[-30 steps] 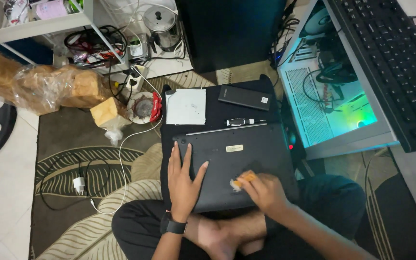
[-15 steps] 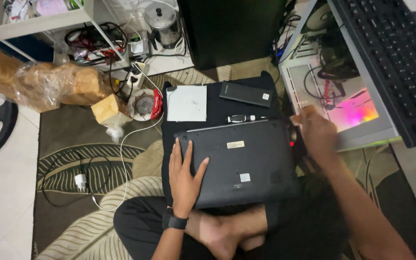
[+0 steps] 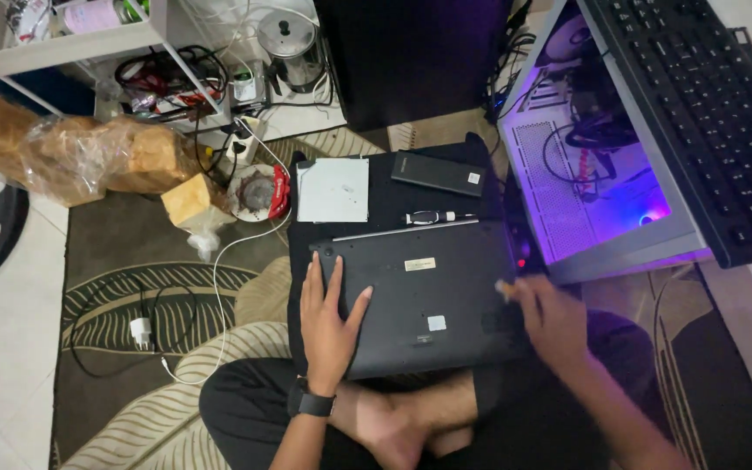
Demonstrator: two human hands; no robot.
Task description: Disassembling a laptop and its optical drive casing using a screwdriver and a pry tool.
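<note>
A black laptop (image 3: 428, 287) lies upside down on my lap and the dark mat. My left hand (image 3: 328, 322) rests flat on its left part with fingers spread; a dark watch sits on that wrist. My right hand (image 3: 554, 318) is at the laptop's right edge, pinching a small yellowish object (image 3: 505, 287) that is too blurred to name. Just beyond the laptop lie a small screwdriver (image 3: 433, 217), a black slim battery-like block (image 3: 438, 173) and a grey square drive (image 3: 332, 190).
An open computer case (image 3: 594, 157) glowing purple lies at the right, with a black keyboard (image 3: 707, 113) on top. A charger and white cable (image 3: 145, 331) lie on the patterned rug at left. A shelf, a metal pot (image 3: 287, 43) and plastic-wrapped wood stand behind.
My right hand went from the laptop's lower middle out to the right edge by the case, then came back slightly onto the laptop's right side. The left hand stayed put.
</note>
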